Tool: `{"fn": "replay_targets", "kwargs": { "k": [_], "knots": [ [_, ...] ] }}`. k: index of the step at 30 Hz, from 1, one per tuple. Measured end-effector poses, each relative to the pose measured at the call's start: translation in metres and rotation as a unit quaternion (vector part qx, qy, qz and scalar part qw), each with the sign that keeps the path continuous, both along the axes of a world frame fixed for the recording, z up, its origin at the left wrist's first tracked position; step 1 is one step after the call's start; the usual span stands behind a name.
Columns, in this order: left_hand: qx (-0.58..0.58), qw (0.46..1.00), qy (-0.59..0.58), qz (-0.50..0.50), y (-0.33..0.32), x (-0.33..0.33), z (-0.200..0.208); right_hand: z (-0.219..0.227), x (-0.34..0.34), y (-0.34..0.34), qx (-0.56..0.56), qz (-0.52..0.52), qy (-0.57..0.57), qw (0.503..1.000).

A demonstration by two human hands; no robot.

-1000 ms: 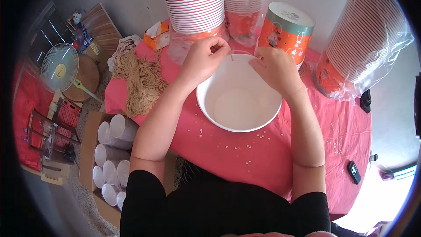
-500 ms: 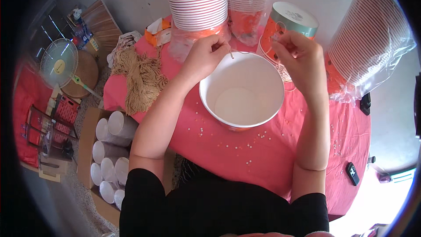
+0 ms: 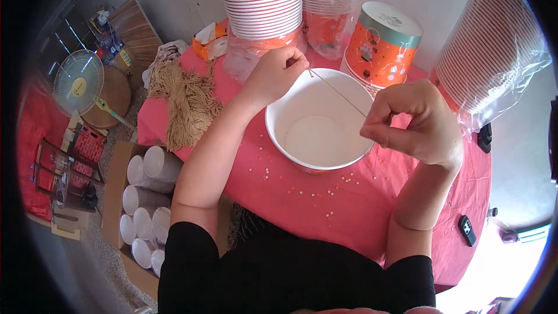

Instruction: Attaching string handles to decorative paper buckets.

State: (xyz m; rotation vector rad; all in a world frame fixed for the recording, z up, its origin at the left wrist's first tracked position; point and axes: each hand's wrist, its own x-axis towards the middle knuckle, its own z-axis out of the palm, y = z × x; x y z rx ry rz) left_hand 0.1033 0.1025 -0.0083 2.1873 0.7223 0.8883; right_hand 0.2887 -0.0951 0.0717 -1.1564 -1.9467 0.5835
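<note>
A round white paper bucket (image 3: 286, 121) stands before me with its opening facing up; little of its outer side shows. My left hand (image 3: 278, 75) is at the bucket's far left rim, thumb and fingertips pinched on a thin beige cord (image 3: 340, 94). A short knotted bit of the cord hangs just inside the rim. From there the cord runs straight and taut across the opening. My right hand (image 3: 417, 123), fingers curled shut, grips its other part over the bucket's right rim.
Tan cords lie bundled (image 3: 189, 104) at left. Behind stand tall bucket stacks (image 3: 261, 3), an orange bucket with a green band (image 3: 381, 52), and a plastic-wrapped stack (image 3: 494, 52). Small dots litter the pink tablecloth (image 3: 290, 215). A remote (image 3: 467, 230) lies right; a carton (image 3: 119, 166) of cups stands left.
My right hand has moved toward me and to the right, turning and closing, and the slack cord is now drawn straight. My left hand stays at the rim.
</note>
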Motion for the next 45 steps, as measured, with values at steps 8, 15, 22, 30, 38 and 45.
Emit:
{"fn": "replay_targets", "kwargs": {
  "k": [8,15,22,30,38,45],
  "knots": [
    [-0.041,0.998,-0.047,-0.031,0.006,-0.002,-0.002,-0.002,-0.001,0.005,-0.027,-0.028,0.046,0.998],
    [-0.073,0.985,-0.139,-0.074,-0.055,-0.026,0.026,-0.011,-0.01,0.023,0.0,-0.017,0.224,0.974],
    [-0.308,0.896,-0.154,-0.279,-0.109,-0.027,0.039,-0.016,-0.032,0.026,0.079,-0.014,0.257,0.963],
    [-0.285,0.933,-0.166,-0.141,-0.11,-0.085,0.032,-0.022,-0.001,0.046,0.207,-0.069,0.374,0.901],
    [-0.232,0.955,-0.178,-0.051,-0.115,-0.126,0.002,-0.032,0.012,0.061,0.215,-0.199,0.277,0.915],
    [-0.229,0.969,-0.08,-0.048,-0.123,-0.11,0.003,-0.036,0.018,0.06,0.277,-0.312,0.003,0.909]
  ]
}}
